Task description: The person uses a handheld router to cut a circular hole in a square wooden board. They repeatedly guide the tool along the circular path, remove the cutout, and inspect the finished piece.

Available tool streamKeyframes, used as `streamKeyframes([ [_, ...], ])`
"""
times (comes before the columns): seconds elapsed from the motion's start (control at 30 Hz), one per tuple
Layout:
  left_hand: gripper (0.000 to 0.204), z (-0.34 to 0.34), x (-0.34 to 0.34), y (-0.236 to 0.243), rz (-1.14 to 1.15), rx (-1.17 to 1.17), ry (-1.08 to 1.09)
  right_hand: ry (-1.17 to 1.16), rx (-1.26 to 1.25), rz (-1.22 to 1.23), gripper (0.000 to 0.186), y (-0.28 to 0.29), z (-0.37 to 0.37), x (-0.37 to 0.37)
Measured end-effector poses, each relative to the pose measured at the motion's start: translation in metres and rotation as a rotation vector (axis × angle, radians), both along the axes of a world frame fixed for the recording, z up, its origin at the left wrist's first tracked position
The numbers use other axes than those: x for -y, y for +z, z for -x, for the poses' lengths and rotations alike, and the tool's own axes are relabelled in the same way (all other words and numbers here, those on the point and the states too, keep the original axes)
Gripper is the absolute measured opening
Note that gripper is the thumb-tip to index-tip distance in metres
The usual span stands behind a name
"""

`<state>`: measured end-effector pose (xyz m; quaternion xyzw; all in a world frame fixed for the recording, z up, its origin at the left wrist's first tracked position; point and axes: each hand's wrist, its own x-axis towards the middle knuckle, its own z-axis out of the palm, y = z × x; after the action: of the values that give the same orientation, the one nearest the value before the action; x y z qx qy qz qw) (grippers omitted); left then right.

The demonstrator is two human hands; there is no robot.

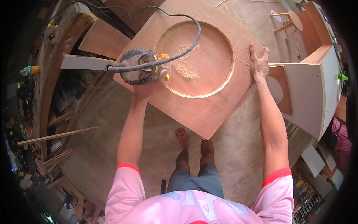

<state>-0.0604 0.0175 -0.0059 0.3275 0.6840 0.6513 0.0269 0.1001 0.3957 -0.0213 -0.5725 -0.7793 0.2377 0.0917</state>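
My left hand (151,85) holds a black and grey power tool (137,59) with yellow parts and a clear guard, over the left side of a square plywood board (197,115); its grey cord arcs across the board. The board has a large circular groove (201,96) with a pale edge, and sawdust (184,67) lies inside the circle. My right hand (259,63) grips the board's right edge, fingers reaching onto the top. The underside of the board and part of my left fingers are hidden.
Wooden frames and offcuts (59,136) line the left side. White-faced plywood units (309,97) stand at the right, a wooden stool (292,20) behind them. A person in pink (339,142) is at the far right edge. My feet are on the floor (93,153) below the board.
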Motion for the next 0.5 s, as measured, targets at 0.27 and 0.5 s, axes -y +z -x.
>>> streamKeyframes([
  [0.27, 0.044, 0.025, -0.017, -0.007, -0.119, 0.033, 0.057, 0.053, 0.017, -0.072, 0.104, -0.001, 0.0, -0.001],
  [0.5, 0.063, 0.047, -0.033, -0.013, -0.126, 0.042, 0.133, 0.072, 0.054, -0.053, 0.106, 0.0, 0.001, -0.005],
])
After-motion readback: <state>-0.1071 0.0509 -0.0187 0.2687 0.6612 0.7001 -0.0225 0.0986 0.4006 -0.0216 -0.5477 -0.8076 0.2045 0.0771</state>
